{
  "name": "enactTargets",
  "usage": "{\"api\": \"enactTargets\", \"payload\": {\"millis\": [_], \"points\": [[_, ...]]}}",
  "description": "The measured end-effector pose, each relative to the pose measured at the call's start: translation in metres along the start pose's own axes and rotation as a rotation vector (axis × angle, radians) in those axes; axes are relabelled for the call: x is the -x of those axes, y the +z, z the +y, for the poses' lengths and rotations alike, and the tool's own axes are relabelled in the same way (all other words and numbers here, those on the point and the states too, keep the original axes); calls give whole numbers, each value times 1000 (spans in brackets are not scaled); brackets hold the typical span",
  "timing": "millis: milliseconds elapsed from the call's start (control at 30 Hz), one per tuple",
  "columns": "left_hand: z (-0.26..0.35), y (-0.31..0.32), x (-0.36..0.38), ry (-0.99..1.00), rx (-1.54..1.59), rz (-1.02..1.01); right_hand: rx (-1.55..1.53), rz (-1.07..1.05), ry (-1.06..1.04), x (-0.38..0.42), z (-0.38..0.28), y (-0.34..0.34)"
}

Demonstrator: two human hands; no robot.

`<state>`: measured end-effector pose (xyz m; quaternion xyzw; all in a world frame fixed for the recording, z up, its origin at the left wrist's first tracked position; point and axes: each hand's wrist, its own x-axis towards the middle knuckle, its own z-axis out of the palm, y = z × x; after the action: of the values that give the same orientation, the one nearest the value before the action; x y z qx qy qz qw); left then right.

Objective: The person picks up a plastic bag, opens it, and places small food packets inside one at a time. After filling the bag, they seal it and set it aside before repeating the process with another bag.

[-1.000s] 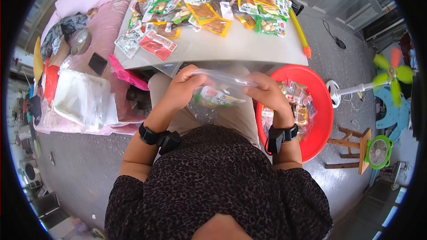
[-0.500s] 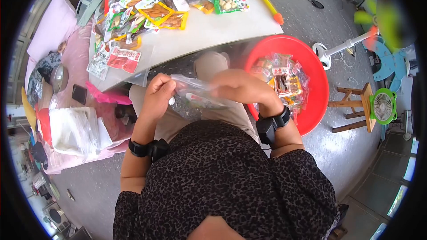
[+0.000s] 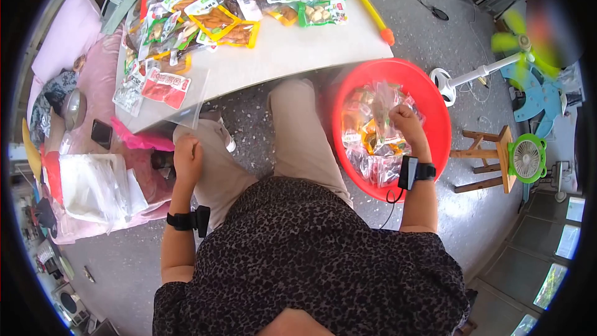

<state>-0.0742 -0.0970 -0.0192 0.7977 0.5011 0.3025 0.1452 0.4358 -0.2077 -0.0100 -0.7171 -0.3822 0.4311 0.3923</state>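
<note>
My right hand (image 3: 407, 121) is over the red tub (image 3: 443, 143) on the right, its fingers closed on a clear plastic bag (image 3: 384, 101). Below it the tub holds many small snack packets (image 3: 382, 165). My left hand (image 3: 188, 157) is above my left thigh, just below the table's near edge, with the fingers curled; what they hold, if anything, is hidden. Close by, a clear bag with a red and white packet (image 3: 166, 88) hangs partly over the edge of the white table (image 3: 298, 50). Colourful snack packets (image 3: 214, 18) are piled farther back on it.
A yellow tube (image 3: 370, 9) lies along the table's right edge. At right are a wooden stool (image 3: 485, 154), a green fan (image 3: 527, 158) and a white fan stand (image 3: 443, 86). A pink-covered seat (image 3: 102, 96) at left bears a phone (image 3: 101, 134) and a white box (image 3: 93, 183).
My hands have moved apart. The right one has carried the clear bag from over my lap to the tub, and the left one has shifted left and down.
</note>
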Motion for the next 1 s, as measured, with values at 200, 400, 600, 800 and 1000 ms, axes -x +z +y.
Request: {"api": "enactTargets", "payload": {"millis": [200, 400, 600, 800, 1000], "points": [[7, 7, 3, 183, -220, 38, -17, 99, 193, -26, 105, -2], [3, 11, -1, 143, -250, 19, 488, 254, 157, -80, 217, -41], [7, 11, -8, 119, -239, 12, 706, 581, 46, -120, 167, -65], [10, 11, -11, 104, -254, 0, 647, 471, -56, -156, 143, -26], [10, 11, -12, 136, -249, 32, 760, 7, -189, -169, 177, 58]]}}
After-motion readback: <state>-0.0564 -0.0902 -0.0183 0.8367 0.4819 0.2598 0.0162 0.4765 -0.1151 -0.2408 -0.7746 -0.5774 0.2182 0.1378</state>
